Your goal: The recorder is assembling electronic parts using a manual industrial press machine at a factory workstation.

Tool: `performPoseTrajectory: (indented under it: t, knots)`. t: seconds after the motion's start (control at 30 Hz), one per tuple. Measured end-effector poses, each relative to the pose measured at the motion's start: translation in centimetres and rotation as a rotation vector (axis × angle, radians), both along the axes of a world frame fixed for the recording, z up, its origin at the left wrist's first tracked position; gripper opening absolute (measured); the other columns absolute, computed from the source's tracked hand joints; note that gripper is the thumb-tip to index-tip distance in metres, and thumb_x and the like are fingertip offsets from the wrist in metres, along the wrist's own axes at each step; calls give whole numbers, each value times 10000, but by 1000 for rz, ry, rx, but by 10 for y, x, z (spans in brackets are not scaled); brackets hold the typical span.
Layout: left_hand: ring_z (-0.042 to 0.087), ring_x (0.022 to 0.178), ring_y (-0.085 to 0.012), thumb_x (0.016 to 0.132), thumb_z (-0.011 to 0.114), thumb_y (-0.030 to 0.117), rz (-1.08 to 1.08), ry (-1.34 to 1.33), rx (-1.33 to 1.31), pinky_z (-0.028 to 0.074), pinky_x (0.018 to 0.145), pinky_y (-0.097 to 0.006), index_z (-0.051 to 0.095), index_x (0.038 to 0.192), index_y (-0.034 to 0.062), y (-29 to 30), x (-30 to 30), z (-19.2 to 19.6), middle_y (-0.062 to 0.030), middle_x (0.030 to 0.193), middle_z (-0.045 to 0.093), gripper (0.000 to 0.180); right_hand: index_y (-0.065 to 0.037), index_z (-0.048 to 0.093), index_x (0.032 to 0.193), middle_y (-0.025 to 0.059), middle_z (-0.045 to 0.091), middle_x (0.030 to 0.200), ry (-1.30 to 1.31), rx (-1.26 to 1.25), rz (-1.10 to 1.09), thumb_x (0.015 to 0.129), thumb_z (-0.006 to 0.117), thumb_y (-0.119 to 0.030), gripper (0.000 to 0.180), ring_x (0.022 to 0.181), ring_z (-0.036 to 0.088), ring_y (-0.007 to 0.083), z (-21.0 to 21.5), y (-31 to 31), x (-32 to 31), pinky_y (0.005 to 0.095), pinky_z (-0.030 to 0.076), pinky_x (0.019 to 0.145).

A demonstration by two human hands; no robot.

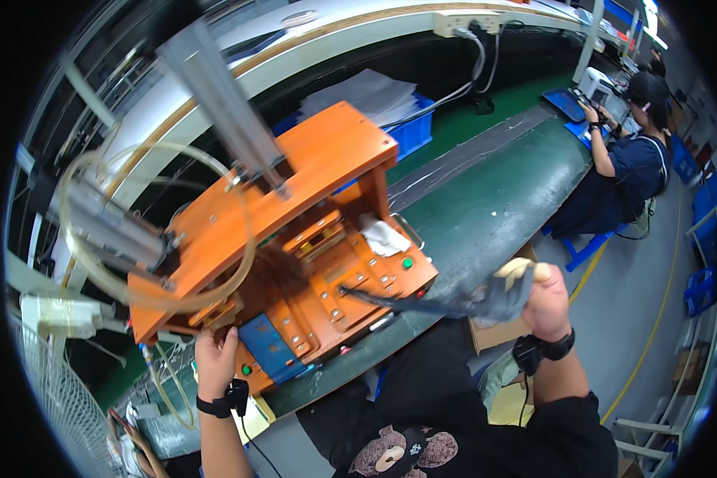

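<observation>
Green worktop (pixel 494 207) crosses the workshop, bearing an orange press (pixel 327 151). Leftmost, the person's left grip (pixel 215 358) sits at the press's near edge, thumb and fingers close together; whether they pinch anything there, I cannot tell. Just right of it, a blue plate (pixel 269 348) lies on the press, and farther along, a white cloth (pixel 386 237). Next comes a dark strip (pixel 502 303), blurred, its thin end over the press's blocks, its wider, crumpled part out past the right edge. It looks light and limp, probably soft and thin, so it should sag or fold rather than break, and may slip between smooth fingers. The right grip (pixel 548 303) pinches the bunched end, which seems the surest hold; the thin tip likely wants separate support. Farther right, a co-worker (pixel 625 163) sits beside the worktop.
</observation>
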State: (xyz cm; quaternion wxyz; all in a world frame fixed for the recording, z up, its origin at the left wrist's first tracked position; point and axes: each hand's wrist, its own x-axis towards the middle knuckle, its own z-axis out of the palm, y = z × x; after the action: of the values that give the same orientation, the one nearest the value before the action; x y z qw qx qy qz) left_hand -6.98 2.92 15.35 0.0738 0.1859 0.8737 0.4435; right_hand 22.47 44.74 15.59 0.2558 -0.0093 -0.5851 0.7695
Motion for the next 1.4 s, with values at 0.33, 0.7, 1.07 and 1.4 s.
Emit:
performPoseTrajectory:
  t: [0.33,0.7,1.07,1.4]
  knots:
    - [479,1201,-244,962,551,177,-152,525,-942,396,1046,-374,501,1299,87,-28,-97,-45,-121,1271,541,352,-7,570,1046,198,616,1140,294,-941,-420,993,518,-244,248,1094,587,304,-166,210,-97,379,462,983]
    - [486,1189,-241,959,556,175,-71,334,-921,404,1034,-372,507,1289,86,13,-113,-48,-121,1257,546,346,69,477,1205,281,603,1087,-234,-629,-98,1002,444,-232,364,1000,641,383,-76,288,-415,445,556,862]
    - [493,1176,-236,956,561,172,262,48,-919,413,1020,-369,513,1279,84,-27,-132,-48,-121,1242,551,338,-50,687,778,-7,518,550,-554,562,-389,884,661,-322,293,497,501,83,-85,272,-387,263,395,486]
    - [499,1164,-232,954,566,170,339,-13,-702,422,1008,-367,518,1270,83,-16,-133,-59,-121,1228,555,332,17,689,949,27,659,739,-533,486,274,869,628,-134,182,670,581,83,-116,143,-320,237,467,636]
